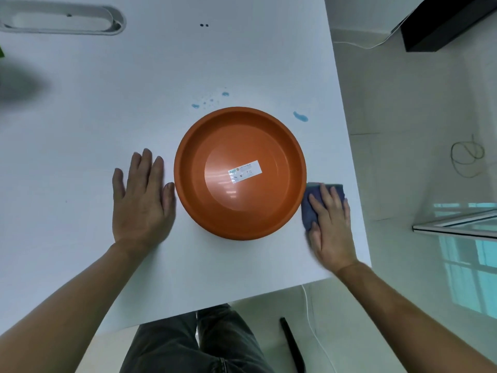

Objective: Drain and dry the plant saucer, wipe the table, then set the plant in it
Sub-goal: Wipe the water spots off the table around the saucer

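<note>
One printed item is present: a white rectangular sticker (245, 171) fixed to the inside bottom of the orange saucer (240, 130), lying slightly tilted. It carries a small green and blue logo at its left end and a line of dark print to the right of that, which appears to begin "Lab Certified", though the reading is uncertain. The smaller print beneath is too fine and blurred to read.
</note>
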